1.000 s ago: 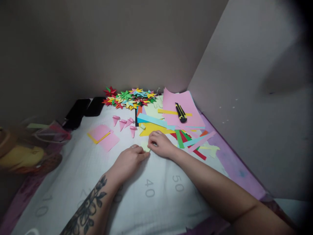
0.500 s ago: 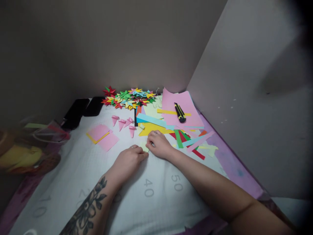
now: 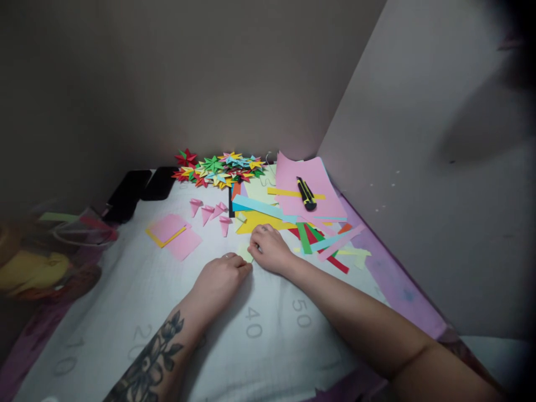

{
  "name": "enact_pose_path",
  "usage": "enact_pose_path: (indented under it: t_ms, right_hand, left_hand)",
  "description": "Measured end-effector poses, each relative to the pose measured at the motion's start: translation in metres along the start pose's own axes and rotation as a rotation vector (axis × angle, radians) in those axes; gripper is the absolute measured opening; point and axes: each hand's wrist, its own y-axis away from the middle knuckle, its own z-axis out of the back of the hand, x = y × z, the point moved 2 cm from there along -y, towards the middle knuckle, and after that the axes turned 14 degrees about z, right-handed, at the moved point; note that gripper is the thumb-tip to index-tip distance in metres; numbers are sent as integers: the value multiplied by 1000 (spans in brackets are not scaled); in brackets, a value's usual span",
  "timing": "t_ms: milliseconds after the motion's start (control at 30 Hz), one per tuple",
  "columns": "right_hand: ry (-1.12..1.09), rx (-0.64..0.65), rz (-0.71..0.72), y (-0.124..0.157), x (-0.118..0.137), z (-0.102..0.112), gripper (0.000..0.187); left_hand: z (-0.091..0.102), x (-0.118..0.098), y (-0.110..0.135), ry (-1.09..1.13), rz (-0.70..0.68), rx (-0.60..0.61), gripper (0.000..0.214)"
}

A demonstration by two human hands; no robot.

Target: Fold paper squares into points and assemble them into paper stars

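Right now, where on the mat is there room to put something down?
Bare mat lies between the forearms, by the 40 and 50, and left of the left hand, below the pink squares. Crowded: paper strips and utility knife beyond the right hand, folded stars behind.

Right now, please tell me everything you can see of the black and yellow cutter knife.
The cutter knife is slim, black with yellow sides, seemingly plastic. It lies flat on the pink sheet, crossing a yellow strip, its length pointing away from the person. No hand touches it. Whether the blade is out cannot be told.
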Motion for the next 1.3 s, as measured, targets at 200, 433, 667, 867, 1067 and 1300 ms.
enact_pose_path:
  t_ms: [200,433,667,867,1067,1300]
  right_hand:
    - [19,5,-2,1,0,0,10]
    - [51,18,-4,4,3,0,8]
    - [148,-25,-132,8,-8,9,11]
    - [-4,-271,23,16,-15,21,21]
    - [-8,-53,475,40,6,17,37]
    - [252,-48,89,41,-16,19,43]
  left_hand:
    - [-2,-13,2,-201,-9,58,24]
    - [-19,-33,7,-332,43,-17,38]
    - [-22,-36,8,-318,61,-44,39]
    - [-15,-38,8,-275,82,-1,29]
    - [-11,-30,9,-296,43,45,38]
    - [-20,-32,7,-394,-33,25,39]
